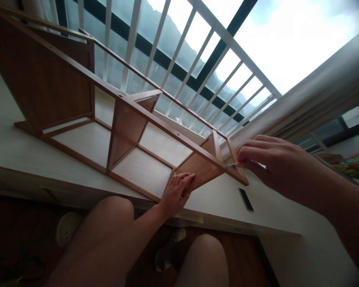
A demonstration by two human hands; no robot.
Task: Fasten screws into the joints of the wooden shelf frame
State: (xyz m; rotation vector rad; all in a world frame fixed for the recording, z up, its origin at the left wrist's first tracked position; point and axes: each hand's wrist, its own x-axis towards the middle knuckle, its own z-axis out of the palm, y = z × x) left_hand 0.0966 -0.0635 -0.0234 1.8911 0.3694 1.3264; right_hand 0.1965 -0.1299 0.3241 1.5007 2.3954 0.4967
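Step in hand: fastening the end panel of the wooden shelf frame, by the look of it; a thin metal tool set against the right end of the top rail.
Next move calls for: judged only, a steady turn of the tool kept in line with the rail end, with the panel braced so the joint does not shift.
Shelf frame, place: lying on its side on the pale window ledge, long rails running from upper left to lower right, end panel nearest the viewer, just in front of the white window bars.
Left hand: fingers spread fairly flat, not curled round anything; palm and fingertips pressed on the lower edge of the end panel, wrist coming up from below the ledge.
Right hand: fingers drawn together, pinched on the thin tool; tool tip touching the frame at the corner where rail and end panel meet; how much of the tool lies hidden in the hand, not to be told.
Hands, relation: apart, one at each side of the end panel, left low and right high.
Small dark flat object: lying on the ledge just below the frame's corner, untouched; kind unclear, perhaps a phone.
Knees: bare, below the ledge, near the left forearm.
Colourful cloth: far right, well apart from the work.
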